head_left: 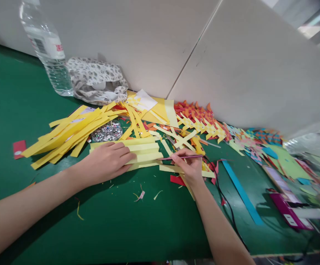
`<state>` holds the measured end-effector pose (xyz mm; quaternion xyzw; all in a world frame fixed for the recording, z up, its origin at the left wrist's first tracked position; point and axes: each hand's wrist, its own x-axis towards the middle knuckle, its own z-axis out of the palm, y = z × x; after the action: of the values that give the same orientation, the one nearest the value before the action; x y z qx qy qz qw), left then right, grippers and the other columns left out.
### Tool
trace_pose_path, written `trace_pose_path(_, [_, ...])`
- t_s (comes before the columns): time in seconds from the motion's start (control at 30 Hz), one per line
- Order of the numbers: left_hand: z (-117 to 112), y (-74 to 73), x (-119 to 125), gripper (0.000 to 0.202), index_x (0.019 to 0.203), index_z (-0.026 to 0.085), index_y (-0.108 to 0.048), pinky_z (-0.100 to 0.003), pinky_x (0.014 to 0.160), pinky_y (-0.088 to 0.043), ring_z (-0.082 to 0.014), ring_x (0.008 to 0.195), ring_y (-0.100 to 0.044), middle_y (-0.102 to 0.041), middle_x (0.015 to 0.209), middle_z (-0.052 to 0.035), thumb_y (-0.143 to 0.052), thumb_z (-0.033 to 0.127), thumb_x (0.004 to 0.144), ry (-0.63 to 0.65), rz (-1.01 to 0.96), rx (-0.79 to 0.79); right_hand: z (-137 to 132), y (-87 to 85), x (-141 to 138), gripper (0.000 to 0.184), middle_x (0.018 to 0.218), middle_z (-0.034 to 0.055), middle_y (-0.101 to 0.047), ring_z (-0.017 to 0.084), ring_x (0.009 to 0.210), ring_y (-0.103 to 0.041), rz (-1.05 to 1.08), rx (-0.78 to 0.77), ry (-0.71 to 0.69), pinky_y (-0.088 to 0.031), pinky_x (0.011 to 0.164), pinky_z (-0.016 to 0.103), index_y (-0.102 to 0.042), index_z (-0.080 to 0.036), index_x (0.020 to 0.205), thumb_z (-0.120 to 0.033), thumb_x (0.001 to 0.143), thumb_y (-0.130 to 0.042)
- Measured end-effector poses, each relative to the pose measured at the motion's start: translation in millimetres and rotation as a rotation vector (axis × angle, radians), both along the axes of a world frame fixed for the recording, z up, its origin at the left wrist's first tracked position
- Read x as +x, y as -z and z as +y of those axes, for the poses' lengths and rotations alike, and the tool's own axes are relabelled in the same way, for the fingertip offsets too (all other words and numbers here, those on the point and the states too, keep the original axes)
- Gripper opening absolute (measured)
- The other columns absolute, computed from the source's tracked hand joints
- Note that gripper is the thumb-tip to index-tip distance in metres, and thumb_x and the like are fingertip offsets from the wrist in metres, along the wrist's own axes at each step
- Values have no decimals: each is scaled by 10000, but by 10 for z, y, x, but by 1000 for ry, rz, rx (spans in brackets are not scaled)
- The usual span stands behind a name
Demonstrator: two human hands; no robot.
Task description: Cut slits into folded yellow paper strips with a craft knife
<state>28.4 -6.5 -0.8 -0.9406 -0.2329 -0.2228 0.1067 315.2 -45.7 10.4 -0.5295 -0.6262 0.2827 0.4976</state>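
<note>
My left hand lies palm down over pale yellow paper strips, its fingers stretched out and pressing them to the table. The strips sit side by side, still partly covered by the fingers. In my right hand is a slim purple pencil-like stick, pinched between thumb and fingers. Its tip points left and meets the right end of the pale strips. Under and around the right hand lie loose pale strips and a red paper scrap.
Bright yellow strips, a bag of googly eyes, a water bottle and a floral cloth pouch stand left. Woven paper fish line the wall. A black cable, blue strip and magenta device lie right.
</note>
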Motion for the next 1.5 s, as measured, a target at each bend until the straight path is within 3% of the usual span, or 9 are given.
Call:
trace_pose_path(0.17, [5,9,-2,250,1020,195,-641,-329,679,-488,-204,822,-650,-690,883,-42,-437,333,981,-5,0,-1,5,-14,35,151,564,-18,-615,141,536,-556,20,22,76,-415,547,292,-657,-209,636,-225,780,-696])
trace_pose_path(0.4, [6,18,-9,245,1020,195,-637,-325,693,-485,-202,827,-646,-690,883,-43,-438,332,982,-6,3,-7,13,-15,19,124,573,-14,-621,149,537,-554,-13,3,29,-411,539,294,-667,-207,660,-233,779,-690])
trace_pose_path(0.57, [10,18,-10,258,1012,196,-642,-320,690,-483,-196,823,-646,-690,878,-43,-434,345,983,-6,7,-3,36,-38,92,166,545,-22,-605,151,539,-545,-61,115,99,-414,562,300,-645,-215,611,-202,773,-678])
trace_pose_path(0.87, [-3,13,-11,261,990,198,-643,-320,682,-476,-195,814,-642,-687,872,-43,-435,354,984,-10,-3,-5,27,-18,152,146,539,-22,-594,158,512,-539,21,152,169,-413,536,302,-639,-223,601,-202,741,-675])
trace_pose_path(1.23, [5,5,5,255,988,195,-647,-332,673,-483,-207,798,-645,-683,854,-46,-441,345,979,-5,-2,-1,-11,2,-33,168,528,-15,-587,140,475,-514,36,-14,22,-410,486,294,-646,-211,619,-276,769,-686])
trace_pose_path(1.5, [7,10,-4,258,1001,196,-644,-310,704,-479,-191,817,-639,-688,865,-47,-437,348,982,-2,6,-15,61,-15,138,179,485,-25,-576,136,469,-491,-10,33,103,-379,482,284,-628,-213,558,-243,719,-701])
